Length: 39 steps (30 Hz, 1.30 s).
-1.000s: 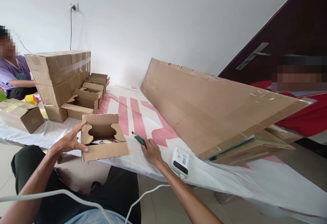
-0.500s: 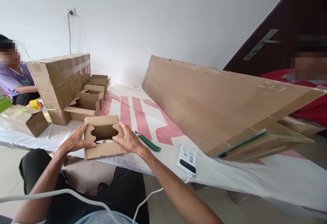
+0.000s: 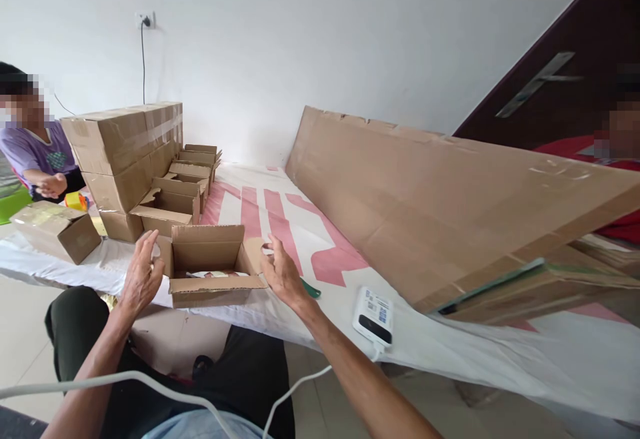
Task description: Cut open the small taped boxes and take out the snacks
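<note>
A small cardboard box stands at the table's near edge with its top flaps folded outward. Printed material, too little visible to name, lies inside it. My left hand is beside the box's left flap, fingers apart and holding nothing. At the right flap, my right hand has its thumb and bent fingers apart around the flap's outer end; whether they touch it I cannot tell. A green-handled cutter lies just behind my right hand, mostly hidden by it.
Taped cartons are stacked at the left, with several open boxes alongside. A closed carton sits near a person in purple. A large cardboard panel leans at right. A white device trails a cable.
The box's end flaps have swung outward, opening its top. Both my hands have moved apart, off the flaps' tops to the sides. The view has shifted slightly left.
</note>
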### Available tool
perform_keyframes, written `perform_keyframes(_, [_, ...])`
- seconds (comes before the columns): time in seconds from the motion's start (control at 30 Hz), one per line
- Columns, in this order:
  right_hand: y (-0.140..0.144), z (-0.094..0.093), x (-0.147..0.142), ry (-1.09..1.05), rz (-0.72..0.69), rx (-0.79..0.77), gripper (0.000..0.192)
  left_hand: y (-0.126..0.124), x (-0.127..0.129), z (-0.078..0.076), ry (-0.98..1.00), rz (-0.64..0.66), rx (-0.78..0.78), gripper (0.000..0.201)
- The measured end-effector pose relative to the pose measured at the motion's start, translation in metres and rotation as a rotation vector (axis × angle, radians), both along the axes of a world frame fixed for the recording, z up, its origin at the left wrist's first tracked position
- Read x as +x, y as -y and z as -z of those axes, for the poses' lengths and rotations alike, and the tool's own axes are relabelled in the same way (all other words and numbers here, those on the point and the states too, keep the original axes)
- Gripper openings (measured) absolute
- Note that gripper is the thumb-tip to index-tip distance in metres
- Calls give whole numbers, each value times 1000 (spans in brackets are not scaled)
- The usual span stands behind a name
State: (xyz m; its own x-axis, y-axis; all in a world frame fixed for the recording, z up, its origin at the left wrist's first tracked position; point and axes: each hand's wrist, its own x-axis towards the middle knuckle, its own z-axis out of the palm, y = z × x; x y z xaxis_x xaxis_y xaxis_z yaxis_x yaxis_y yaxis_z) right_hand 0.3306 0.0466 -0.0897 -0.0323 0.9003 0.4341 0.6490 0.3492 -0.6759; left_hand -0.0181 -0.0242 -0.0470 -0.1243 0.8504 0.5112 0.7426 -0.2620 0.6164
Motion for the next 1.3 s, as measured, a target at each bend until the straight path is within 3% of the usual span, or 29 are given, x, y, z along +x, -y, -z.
perform_keyframes(0.07, [-1, 2, 7, 127, -5, 132, 55, 6, 1, -4, -188, -48, 43, 50])
perform_keyframes(0.17, [1, 1, 10, 219, -107, 195, 40, 13, 6, -10, -352, -33, -70, 33])
perform_keyframes(0.23, [3, -1, 9, 193, -190, 131, 37, 15, 8, -11, -367, 20, -168, 43])
perform_keyframes(0.3, [7, -1, 7, 147, -239, 41, 38, 16, 9, -8, -343, 85, -233, 68])
perform_keyframes(0.37, [12, 0, 5, 105, -254, -24, 39, 17, 9, -1, -306, 146, -251, 87])
perform_keyframes(0.43, [16, 1, 4, 78, -256, -55, 39, 18, 7, 6, -270, 193, -229, 93])
perform_keyframes(0.63, [31, -13, 4, 182, -226, -87, 31, 26, 6, 15, -188, 264, -188, 65])
perform_keyframes(0.77, [39, -37, -4, 414, -154, 31, 18, 32, 8, 11, -171, 260, -202, 52])
perform_keyframes(0.9, [44, -61, -24, 551, -311, 123, 16, 37, 10, 10, -153, 264, -188, 47])
perform_keyframes(1.0, [40, -72, -40, 554, -468, -18, 18, 41, 12, 11, -137, 266, -157, 48])
perform_keyframes(1.13, [25, -76, -52, 609, -558, -243, 36, 44, 14, 15, -119, 241, -159, 52])
perform_keyframes(1.3, [3, -71, -55, 635, -633, -292, 36, 46, 15, 18, -76, 246, -167, 55])
